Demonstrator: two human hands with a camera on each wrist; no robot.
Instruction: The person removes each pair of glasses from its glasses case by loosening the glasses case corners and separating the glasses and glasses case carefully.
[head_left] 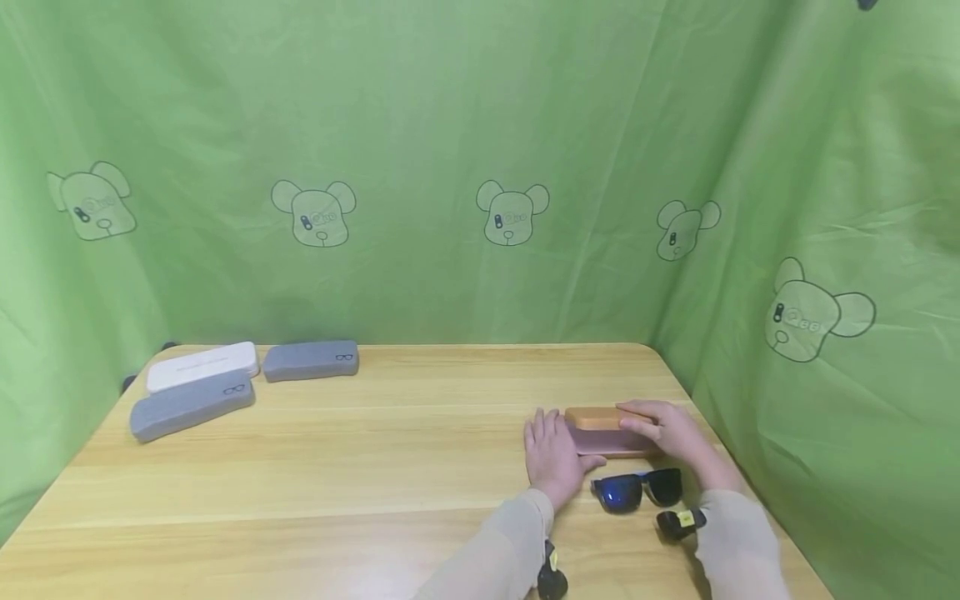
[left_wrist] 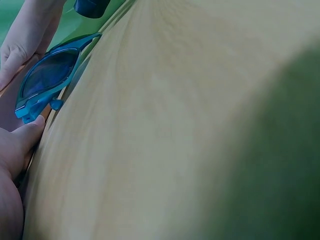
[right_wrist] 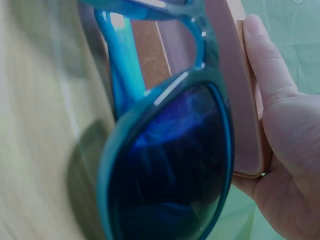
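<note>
An orange glasses case (head_left: 592, 417) with a mauve lining (head_left: 611, 442) stands part-way open at the right of the table. My right hand (head_left: 671, 429) grips its lid near the right end, thumb on the front edge and fingers behind, as the right wrist view also shows. At the left end rests my left hand (head_left: 553, 462), fingers straight and pointing away from me, thumb stretched along the case's front edge. Dark sunglasses (head_left: 621, 493) with blue-tinted lenses lie just in front of the case, between my wrists; they fill much of the right wrist view.
At the far left lie a white glasses case (head_left: 202, 367) and a grey case (head_left: 191, 408) side by side, with another grey case (head_left: 309, 361) to their right. Green curtain (head_left: 420, 167) hangs behind and beside the wooden table (head_left: 337, 483). The table's right edge runs close by my right arm.
</note>
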